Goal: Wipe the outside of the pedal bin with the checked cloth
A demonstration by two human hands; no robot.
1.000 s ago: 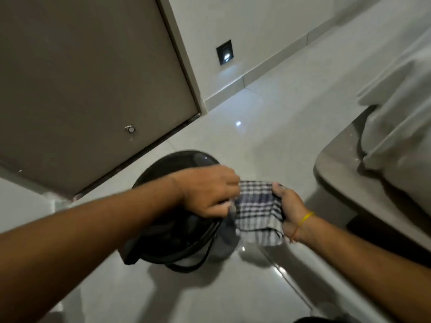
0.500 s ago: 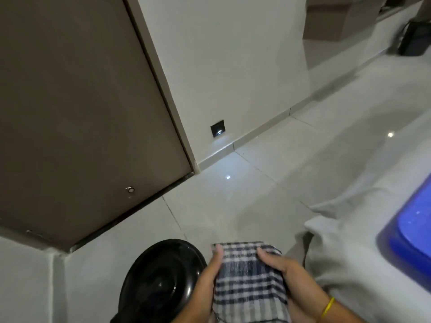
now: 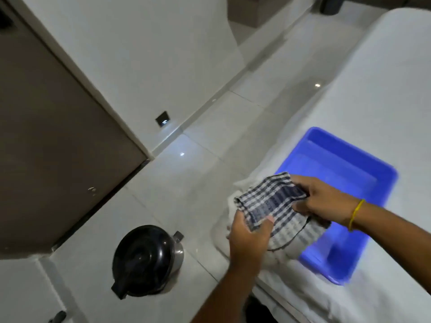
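Note:
The pedal bin [image 3: 145,261], round with a black lid and a shiny metal side, stands on the floor at the lower left, its pedal pointing up-right. Nothing touches it. The checked cloth [image 3: 275,203], blue and white, is held in the air to the right of the bin, over the near edge of the bed and a blue tray. My left hand [image 3: 248,241] grips its lower left edge. My right hand [image 3: 326,200], with a yellow band on the wrist, grips its right side.
A blue plastic tray [image 3: 363,169] lies on the white bed [image 3: 384,89] at the right. A brown door [image 3: 46,136] fills the left, with a white wall and a small floor-level light [image 3: 163,118] beside it. Glossy white floor tiles [image 3: 198,183] surround the bin.
Both hands have lifted the cloth away from the bin and carried it right, over the bed and tray. The view has risen and swung right, so the bin now sits lower left.

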